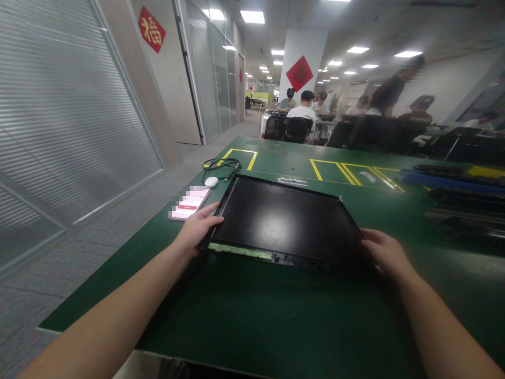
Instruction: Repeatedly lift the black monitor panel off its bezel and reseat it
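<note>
A black flat display panel lies face up on the green table, with a green circuit strip exposed along its near edge. My left hand grips the panel's near left corner, thumb on top. My right hand holds the near right corner, fingers on the frame. Both forearms reach in from the bottom of the view.
A phone with a lit pink screen lies left of the panel, a white mouse and a coiled black cable behind it. Yellow floor-style markings cross the table. More panels are stacked at right. People sit at desks beyond.
</note>
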Available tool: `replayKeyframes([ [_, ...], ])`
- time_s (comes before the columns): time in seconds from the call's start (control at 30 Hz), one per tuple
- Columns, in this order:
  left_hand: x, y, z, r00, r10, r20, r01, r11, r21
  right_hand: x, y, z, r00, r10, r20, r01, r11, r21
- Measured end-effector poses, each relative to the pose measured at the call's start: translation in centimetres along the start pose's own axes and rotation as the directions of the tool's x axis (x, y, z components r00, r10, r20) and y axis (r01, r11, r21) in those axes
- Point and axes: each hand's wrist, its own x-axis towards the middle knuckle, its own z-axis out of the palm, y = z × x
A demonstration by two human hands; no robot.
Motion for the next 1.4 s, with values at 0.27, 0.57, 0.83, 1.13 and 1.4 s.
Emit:
replayKeyframes([
  [0.27,-0.1,0.0,0.3,1.000,-0.005,-0.007,0.005,1.000,-0.004,0.1,0.3,0.2,1.000,-0.002,-0.001,0.002,0.999,0.038],
  [0.57,0.0,0.1,0.1,1.000,-0.013,-0.011,0.013,1.000,-0.004,0.3,0.9,0.4,0.998,-0.059,-0.016,0.060,0.996,0.067],
  [0.83,0.0,0.2,0.0,1.000,-0.024,0.017,0.024,1.000,-0.018,0.1,0.3,0.5,0.999,-0.049,-0.014,0.049,0.999,0.007],
  [1.13,0.3,0.3,-1.1,0.971,-0.030,0.238,0.045,0.997,-0.057,0.0,0.4,0.8,0.997,-0.076,0.004,0.076,0.997,0.023],
  [1.4,1.1,-0.2,-1.8,0.939,-0.074,0.335,0.080,0.997,-0.004,0.2,0.7,1.0,0.991,-0.131,-0.022,0.131,0.991,-0.005],
])
